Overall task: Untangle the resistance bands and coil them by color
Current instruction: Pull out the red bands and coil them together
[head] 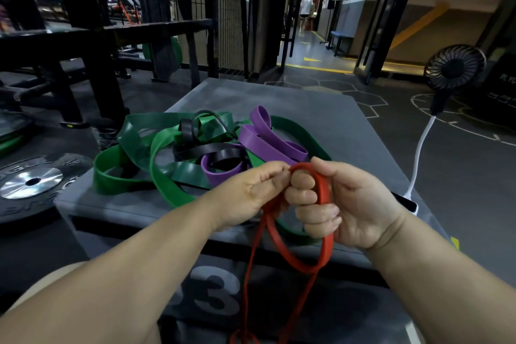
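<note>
View from the head looking down at a grey box-shaped worktop (321,114) in a dim gym. Both hands are raised above the worktop's near edge, holding a red band (324,195). The left hand (251,190) pinches the top of the red band between thumb and curled fingertips. The right hand (343,204) has its fingers curled through the band, which wraps over them and down the palm side. Below the hands the red band hangs in loose loops past the near edge and in front of the box face, which is marked with a large 3, and it runs out at the bottom of the picture. Behind the hands, a tangled pile lies on the left and middle of the worktop: wide green bands (109,181), purple bands (268,142) and narrower black bands (206,151), all looped through each other. One green loop reaches the left edge and another lies at the near edge under the hands. Grey surface shows beyond the pile and to its right, out to the far and right edges. On the floor to the left lies a weight plate (30,181), just beside the box. To the right, a small black fan (453,67) stands on a white bendable neck. Far off, a person (305,8) stands in a lit corridor.
</note>
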### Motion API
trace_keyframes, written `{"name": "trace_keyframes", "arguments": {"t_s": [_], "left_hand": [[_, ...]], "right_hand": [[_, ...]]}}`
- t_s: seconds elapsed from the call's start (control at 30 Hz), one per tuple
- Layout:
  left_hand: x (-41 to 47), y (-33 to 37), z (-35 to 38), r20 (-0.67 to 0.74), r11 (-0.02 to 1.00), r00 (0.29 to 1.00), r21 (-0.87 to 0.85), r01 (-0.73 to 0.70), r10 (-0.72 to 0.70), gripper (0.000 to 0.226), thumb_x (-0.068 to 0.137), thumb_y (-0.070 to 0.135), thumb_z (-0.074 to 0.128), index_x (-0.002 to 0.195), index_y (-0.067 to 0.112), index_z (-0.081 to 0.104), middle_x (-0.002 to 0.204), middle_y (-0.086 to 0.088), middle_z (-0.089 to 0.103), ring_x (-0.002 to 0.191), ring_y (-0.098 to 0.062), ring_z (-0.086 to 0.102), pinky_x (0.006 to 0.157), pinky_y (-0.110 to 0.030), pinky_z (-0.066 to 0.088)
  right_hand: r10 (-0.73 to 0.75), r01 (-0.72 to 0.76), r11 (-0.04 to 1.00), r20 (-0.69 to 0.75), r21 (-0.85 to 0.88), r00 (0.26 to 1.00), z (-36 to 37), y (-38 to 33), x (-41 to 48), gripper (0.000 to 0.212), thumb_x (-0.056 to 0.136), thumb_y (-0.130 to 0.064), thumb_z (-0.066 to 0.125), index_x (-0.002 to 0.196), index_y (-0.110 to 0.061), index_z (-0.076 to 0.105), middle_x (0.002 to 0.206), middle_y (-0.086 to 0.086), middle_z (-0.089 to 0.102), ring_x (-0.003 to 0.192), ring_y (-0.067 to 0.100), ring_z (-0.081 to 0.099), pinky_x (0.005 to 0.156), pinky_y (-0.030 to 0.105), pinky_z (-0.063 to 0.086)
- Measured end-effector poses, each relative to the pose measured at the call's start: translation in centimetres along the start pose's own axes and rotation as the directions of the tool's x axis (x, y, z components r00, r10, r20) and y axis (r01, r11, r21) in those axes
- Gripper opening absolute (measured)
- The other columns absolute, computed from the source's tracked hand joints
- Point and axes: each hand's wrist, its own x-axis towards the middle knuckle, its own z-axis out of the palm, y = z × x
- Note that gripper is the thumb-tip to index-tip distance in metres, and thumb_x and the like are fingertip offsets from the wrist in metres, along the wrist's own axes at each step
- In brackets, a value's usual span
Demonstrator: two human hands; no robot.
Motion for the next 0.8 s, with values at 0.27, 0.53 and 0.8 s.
{"name": "trace_keyframes", "arguments": {"t_s": [0.27,0.53,0.8], "left_hand": [[0.2,1.4,1.5,-0.223,0.926,0.973,-0.351,-0.137,0.059,0.027,0.094,0.038,0.048,0.083,0.014,0.050,0.060,0.008,0.042,0.052,-0.006,0.032,0.047,-0.018,0.027],[0.4,1.1,0.4,-0.253,0.938,0.965,-0.346,-0.027,-0.065,0.028,0.093,0.038,0.051,0.082,0.013,0.057,0.066,-0.002,0.052,0.056,-0.013,0.047,0.053,-0.023,0.040],[-1.0,-0.9,1.8,0.305,0.935,0.887,0.178,0.306,-0.348,0.020,0.097,0.022,0.055,0.113,0.016,0.045,0.091,0.002,0.062,0.079,-0.010,0.061,0.075,-0.023,0.049]], "right_hand": [[0.069,-0.020,0.916,0.107,-0.401,0.992,-0.4,2.3,0.7,0.041,0.096,-0.048,0.050,0.097,-0.012,0.069,0.081,0.002,0.070,0.087,0.022,0.069,0.091,0.041,0.047],[-0.175,0.202,0.945,0.126,-0.255,0.977,0.5,-0.4,0.4,0.036,0.099,-0.040,0.049,0.081,-0.010,0.058,0.066,0.001,0.060,0.056,0.016,0.064,0.061,0.028,0.054],[-0.468,0.500,0.860,0.232,-0.104,0.853,1.7,-4.9,-1.6,0.037,0.102,-0.034,0.040,0.095,0.000,0.055,0.056,0.007,0.055,0.054,0.023,0.065,0.075,0.042,0.055]]}}
